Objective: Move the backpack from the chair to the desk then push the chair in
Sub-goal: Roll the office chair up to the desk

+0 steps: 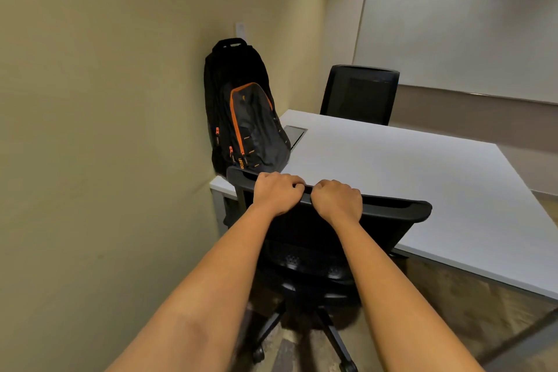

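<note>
Left hand (276, 192) and right hand (338, 201) clench the chair (392, 210) backrest top.

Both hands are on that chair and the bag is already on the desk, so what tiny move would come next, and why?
Probably a gentle push forward. The black and orange backpack already stands on the white desk, leaning on the wall. The left hand and right hand grip the top of the black swivel chair's backrest, and the chair's seat and base still sit outside the desk edge.

Chair (317, 220) seat hidden behind its backrest
</note>
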{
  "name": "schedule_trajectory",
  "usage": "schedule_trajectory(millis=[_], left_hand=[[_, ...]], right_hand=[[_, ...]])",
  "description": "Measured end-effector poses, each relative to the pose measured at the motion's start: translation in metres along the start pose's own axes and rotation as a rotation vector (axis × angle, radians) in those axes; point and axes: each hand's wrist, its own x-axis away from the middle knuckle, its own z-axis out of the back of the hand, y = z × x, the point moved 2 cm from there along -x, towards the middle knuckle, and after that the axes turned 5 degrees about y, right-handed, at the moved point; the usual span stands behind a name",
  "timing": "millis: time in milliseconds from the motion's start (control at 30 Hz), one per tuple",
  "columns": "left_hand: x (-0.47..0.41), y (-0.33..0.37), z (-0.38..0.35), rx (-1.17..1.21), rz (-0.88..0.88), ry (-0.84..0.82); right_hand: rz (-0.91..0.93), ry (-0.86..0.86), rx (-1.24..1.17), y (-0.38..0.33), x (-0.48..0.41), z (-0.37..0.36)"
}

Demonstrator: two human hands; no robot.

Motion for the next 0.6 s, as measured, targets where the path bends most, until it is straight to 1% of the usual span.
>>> schedule_trajectory(millis=[133,433,600], left_hand=[[-0.017,-0.02,0.0,0.026,-0.039,0.016],[-0.057,-0.071,0.0,0.057,-0.131,0.014],[-0.067,-0.071,-0.003,0.068,-0.159,0.019]], right_hand=[[-0.061,-0.012,-0.018,-0.017,-0.014,-0.006],[-0.144,0.033,-0.003,-0.063,-0.043,-0.024],[-0.181,0.035,0.011,-0.064,-0.053,-0.023]])
